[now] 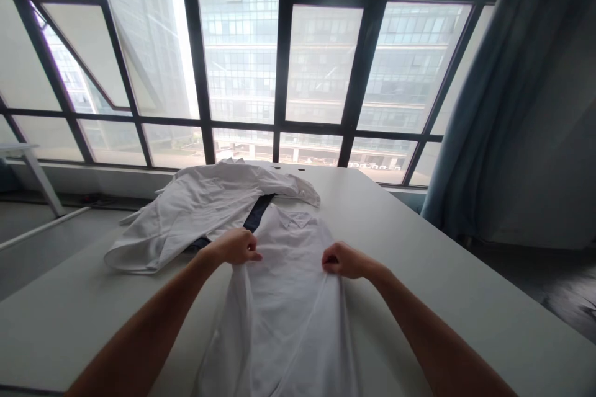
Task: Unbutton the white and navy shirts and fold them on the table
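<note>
Pinching the white shirt (288,310) by its left and right sides with left hand (236,246) and right hand (343,259), with fingers curled tightly on it. Lying collar-far on the table (414,254), right of another white garment (195,198). Apparently straightening the sides; probably needs even tension next.

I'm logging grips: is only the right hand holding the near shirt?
No, the left hand also grips the near shirt, on the side opposite the right hand.

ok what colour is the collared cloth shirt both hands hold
The collared cloth shirt is white; head view.
</note>
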{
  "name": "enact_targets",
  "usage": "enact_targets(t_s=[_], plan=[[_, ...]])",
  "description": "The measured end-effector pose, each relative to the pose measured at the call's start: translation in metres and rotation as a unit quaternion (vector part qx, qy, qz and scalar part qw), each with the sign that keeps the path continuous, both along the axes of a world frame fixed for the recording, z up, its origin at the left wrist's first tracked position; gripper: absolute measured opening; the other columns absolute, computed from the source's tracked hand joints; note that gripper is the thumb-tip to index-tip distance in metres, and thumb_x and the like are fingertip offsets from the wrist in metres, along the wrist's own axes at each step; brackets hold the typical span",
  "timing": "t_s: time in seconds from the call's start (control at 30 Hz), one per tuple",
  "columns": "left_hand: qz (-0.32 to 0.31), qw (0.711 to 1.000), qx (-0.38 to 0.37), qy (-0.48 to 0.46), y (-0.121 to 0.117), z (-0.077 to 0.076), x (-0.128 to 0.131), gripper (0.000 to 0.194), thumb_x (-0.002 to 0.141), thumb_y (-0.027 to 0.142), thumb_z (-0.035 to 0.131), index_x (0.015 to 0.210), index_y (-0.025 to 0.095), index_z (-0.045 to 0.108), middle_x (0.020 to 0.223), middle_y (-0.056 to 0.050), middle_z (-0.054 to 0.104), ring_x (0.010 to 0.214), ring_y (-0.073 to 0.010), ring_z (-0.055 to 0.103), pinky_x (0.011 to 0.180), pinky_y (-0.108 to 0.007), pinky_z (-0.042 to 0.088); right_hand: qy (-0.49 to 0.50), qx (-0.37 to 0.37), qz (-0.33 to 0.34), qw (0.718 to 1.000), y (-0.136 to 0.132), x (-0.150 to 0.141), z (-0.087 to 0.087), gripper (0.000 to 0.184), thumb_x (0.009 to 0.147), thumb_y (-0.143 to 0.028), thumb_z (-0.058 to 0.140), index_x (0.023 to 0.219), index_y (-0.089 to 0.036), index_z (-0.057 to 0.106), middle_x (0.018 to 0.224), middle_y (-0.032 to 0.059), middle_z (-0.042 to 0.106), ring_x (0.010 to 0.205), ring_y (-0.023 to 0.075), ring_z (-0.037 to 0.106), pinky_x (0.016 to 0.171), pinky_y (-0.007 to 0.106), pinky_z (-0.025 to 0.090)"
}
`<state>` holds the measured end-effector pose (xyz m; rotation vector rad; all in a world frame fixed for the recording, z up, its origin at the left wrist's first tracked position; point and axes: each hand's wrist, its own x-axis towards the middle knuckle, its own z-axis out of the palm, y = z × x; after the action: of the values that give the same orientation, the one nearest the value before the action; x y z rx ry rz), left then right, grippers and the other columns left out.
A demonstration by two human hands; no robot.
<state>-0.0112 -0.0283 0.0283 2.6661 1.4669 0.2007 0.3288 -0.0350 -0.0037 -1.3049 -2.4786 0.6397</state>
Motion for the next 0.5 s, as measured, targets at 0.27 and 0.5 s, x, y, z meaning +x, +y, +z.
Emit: enact_targets(t_s=[0.27, 0.5], plan=[[0.025, 0.998, -0.045, 0.021, -0.007, 0.002, -0.002, 0.046, 0.060, 0.036, 0.087, 0.102, 0.022, 0.074, 0.094, -0.005, 0.073, 0.087, -0.0268, 0.067, 0.077, -0.031, 0.046, -0.124, 0.081, -0.178, 0.973, -0.005, 0.038, 0.021, 0.035, 0.064, -0.012, 0.066, 0.096, -0.017, 0.078, 0.100, 0.0100, 0.075, 0.093, 0.0270, 0.067, 0.081, 0.032, 0.050], [-0.140, 0.986, -0.005, -0.093, -0.018, -0.032, 0.055, 0.032, 0.085, 0.033, 0.070, 0.116, 0.024, 0.070, 0.122, -0.008, 0.066, 0.114, -0.0278, 0.059, 0.099, -0.036, 0.042, 0.053, 0.061, 0.012, 0.997, -0.015, -0.037, -0.009, 0.055, 0.078, -0.023, 0.062, 0.133, -0.025, 0.062, 0.132, 0.0091, 0.062, 0.084, 0.0179, 0.066, 0.083, 0.031, 0.052]])
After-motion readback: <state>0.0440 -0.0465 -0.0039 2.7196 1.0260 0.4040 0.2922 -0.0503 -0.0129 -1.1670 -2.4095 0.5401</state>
